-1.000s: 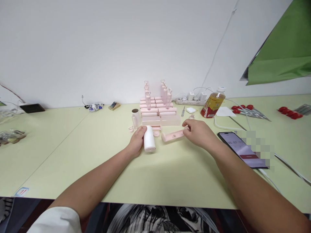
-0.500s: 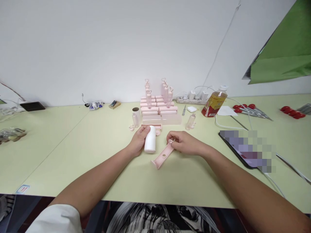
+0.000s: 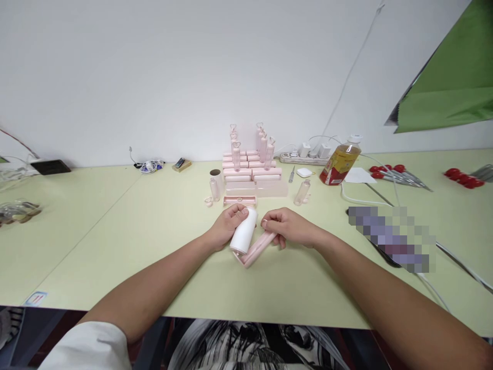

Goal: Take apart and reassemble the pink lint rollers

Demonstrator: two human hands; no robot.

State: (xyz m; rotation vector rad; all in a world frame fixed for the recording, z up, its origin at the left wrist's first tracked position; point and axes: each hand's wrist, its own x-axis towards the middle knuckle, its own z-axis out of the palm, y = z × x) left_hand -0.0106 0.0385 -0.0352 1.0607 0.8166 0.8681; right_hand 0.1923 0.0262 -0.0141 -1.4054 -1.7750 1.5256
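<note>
My left hand [image 3: 228, 226] is closed round a white lint roller refill [image 3: 244, 231], which leans to the right. In my right hand [image 3: 285, 226] is the upper end of a pink lint roller holder [image 3: 257, 250], a long trough with raised end pieces. The roll's lower end meets the holder's near end, while their upper ends stand apart. Just beyond my hands lies another pink trough-shaped part [image 3: 239, 201]. A small clear pink handle [image 3: 301, 193] stands tilted at the right, and a similar handle [image 3: 214, 190] is upright at the left.
Behind stand rows of pink lint rollers [image 3: 265, 173], several with upright handles. A cardboard tube [image 3: 216, 177] is left of them. Rightward are a screwdriver [image 3: 291, 174], a drink bottle [image 3: 341, 162], a power strip [image 3: 304, 158], a phone [image 3: 389, 239] and red-tipped tools [image 3: 398, 176].
The white roll has tilted and moved right, its lower end coming against the holder's near end. My right hand has turned the holder so its trough faces the roll.
</note>
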